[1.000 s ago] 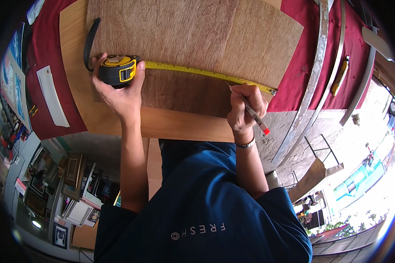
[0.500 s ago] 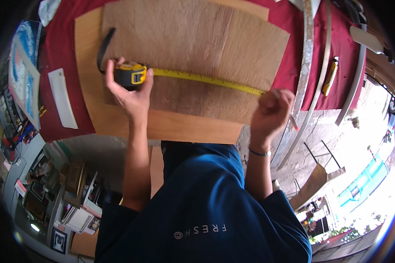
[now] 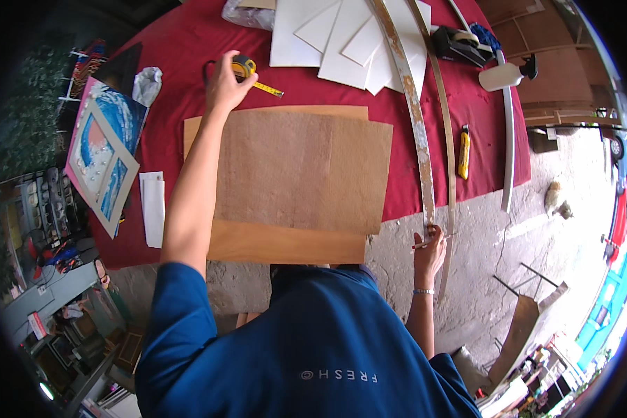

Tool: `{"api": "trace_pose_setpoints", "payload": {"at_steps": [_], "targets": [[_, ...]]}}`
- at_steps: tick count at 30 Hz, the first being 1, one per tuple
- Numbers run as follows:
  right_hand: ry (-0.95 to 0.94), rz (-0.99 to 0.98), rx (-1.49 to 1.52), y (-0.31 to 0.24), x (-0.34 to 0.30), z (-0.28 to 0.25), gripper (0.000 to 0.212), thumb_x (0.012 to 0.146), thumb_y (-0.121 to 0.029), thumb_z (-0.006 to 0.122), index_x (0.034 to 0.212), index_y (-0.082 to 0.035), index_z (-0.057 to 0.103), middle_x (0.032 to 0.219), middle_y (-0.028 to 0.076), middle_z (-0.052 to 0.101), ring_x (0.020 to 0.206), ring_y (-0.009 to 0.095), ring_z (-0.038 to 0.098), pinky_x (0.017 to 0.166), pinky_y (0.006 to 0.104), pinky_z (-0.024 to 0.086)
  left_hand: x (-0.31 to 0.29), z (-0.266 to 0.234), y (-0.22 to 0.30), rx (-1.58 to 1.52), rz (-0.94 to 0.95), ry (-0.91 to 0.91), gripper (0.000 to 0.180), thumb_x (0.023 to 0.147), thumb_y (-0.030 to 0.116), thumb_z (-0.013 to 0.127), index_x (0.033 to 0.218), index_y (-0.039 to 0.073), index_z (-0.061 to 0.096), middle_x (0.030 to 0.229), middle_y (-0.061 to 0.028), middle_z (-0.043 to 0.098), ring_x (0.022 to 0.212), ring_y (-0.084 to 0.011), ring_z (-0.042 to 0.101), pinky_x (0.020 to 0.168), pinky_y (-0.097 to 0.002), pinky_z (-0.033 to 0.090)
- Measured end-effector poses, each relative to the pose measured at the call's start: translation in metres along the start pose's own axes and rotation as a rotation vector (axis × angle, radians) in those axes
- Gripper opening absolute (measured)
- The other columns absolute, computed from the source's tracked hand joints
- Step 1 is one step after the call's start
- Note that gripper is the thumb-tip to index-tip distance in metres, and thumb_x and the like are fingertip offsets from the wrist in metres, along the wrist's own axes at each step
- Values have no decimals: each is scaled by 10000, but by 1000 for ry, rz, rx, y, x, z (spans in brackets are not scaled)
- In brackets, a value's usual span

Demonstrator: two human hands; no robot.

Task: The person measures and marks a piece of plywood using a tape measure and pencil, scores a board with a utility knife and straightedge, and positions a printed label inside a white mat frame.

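Reaching out over the red cloth, my left hand (image 3: pixel 224 87) is closed on a yellow and black tape measure (image 3: pixel 243 66), with a short length of its yellow blade (image 3: pixel 268 89) sticking out to the right. My right hand (image 3: pixel 432 254) holds a thin pencil (image 3: pixel 419 244) between its fingers. Those fingers also lie at the near end of a long, paint-worn metal strip (image 3: pixel 416 129); whether they grip it, I cannot tell. Between my arms lies a brown plywood sheet (image 3: pixel 299 167) on a smoother orange-brown board (image 3: pixel 285 245).
The red-clothed table (image 3: pixel 181 56) also bears white sheets (image 3: pixel 299 42), a second narrow strip (image 3: pixel 444 104), a yellow cutter knife (image 3: pixel 464 153), a white spray bottle (image 3: pixel 500 76) and a black tape dispenser (image 3: pixel 461 45). A blue picture (image 3: pixel 97 146) and a white strip (image 3: pixel 152 209) are at left.
The tape blade, earlier stretched across the plywood to my right hand, is mostly drawn in. My left hand has carried the tape measure off the plywood; my right has moved to the metal strip's end.
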State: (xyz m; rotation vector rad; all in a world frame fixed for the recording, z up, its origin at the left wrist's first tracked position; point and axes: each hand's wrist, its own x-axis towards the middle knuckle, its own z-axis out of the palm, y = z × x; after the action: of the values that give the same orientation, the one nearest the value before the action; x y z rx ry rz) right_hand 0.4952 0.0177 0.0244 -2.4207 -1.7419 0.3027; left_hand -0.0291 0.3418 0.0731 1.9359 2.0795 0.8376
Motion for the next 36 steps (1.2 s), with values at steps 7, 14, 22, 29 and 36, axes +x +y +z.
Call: {"api": "trace_pose_setpoints", "payload": {"at_steps": [7,14,22,29,36], "targets": [[19,47,196,20,28,11,360,791,-180,797,1044,-54,574,851,152,690,775,362,688,665,455,528,-32,35,44,136,210,75,858,818,490,767,1451,10,446,1361,-243,560,1241,-403,539,1038,-504,428],[54,29,453,16,-21,2,263,768,-93,773,929,-44,572,731,107,638,636,263,639,621,378,521,-142,45,56,181,191,-467,1207,585,657,861,1508,45,381,1558,-194,306,1466,-401,253,1190,-530,242],[99,-22,504,-4,-97,-16,215,816,-70,742,869,-50,535,668,39,532,588,164,492,575,330,475,-199,14,23,217,18,-348,1244,489,635,911,1437,10,404,1432,-233,403,1346,-415,387,1123,-548,305],[-20,-132,598,-45,-134,-31,225,793,-50,748,915,-32,560,673,19,518,597,130,483,588,299,466,-278,-42,-49,336,-382,-186,1307,506,676,887,1499,19,348,1474,-258,393,1373,-409,380,1124,-564,292],[-261,-109,513,-75,-185,-1,355,697,-136,806,1003,-92,632,757,107,677,647,254,685,629,394,555,-303,-49,-78,291,-222,-94,1284,521,744,817,1465,-11,382,1405,-247,466,1308,-412,431,1090,-552,320]]}}
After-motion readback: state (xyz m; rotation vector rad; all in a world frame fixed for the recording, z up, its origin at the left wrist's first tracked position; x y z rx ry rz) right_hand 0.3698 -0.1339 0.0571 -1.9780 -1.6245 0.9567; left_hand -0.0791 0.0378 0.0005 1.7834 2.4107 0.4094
